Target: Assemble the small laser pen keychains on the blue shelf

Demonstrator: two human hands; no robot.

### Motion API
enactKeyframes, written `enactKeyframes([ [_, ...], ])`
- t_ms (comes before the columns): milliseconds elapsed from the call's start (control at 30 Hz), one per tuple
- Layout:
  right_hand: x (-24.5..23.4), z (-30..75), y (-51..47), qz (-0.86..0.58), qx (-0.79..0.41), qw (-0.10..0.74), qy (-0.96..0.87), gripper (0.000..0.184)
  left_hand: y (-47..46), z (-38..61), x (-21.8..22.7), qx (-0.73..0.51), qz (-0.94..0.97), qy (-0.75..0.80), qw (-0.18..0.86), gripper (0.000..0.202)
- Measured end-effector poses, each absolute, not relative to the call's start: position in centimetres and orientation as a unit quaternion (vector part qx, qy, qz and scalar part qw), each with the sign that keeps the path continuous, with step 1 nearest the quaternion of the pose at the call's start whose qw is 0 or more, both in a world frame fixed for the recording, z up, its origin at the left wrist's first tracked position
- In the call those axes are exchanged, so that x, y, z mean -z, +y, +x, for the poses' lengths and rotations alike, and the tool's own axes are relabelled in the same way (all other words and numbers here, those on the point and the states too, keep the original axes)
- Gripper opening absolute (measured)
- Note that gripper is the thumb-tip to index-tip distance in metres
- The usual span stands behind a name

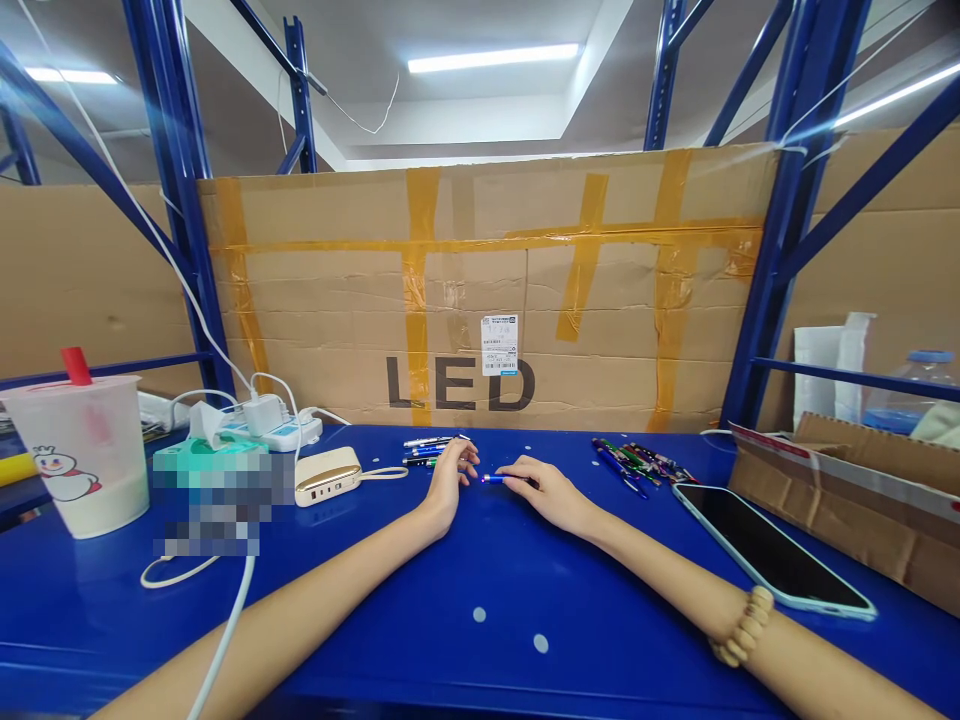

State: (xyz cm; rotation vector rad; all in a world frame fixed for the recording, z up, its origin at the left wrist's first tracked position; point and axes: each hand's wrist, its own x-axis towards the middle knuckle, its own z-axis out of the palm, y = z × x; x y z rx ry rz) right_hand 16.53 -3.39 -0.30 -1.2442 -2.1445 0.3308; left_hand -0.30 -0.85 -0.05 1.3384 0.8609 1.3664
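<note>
Apparently mid-handling, a right hand (553, 492) pinches a blue pen (493, 479), left hand (447, 484) loosely open at nine o'clock, steady pinch likely needed next.

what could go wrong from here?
The blue pen looks lightly pinched in the right hand; it might slip and roll.

The white cable crosses the left forearm in view; it could snag.

The part-filled cup stands near the power strip; a knock might spill onto it.
</note>
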Motion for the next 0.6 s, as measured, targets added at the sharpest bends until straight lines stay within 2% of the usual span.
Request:
enactKeyframes([
  [600,0.12,16.27,-3.76,-0.487,-0.110,0.325,-0.804,0.022,-0.89,-0.38,-0.04,-0.547,0.539,0.360,0.530,0.027],
])
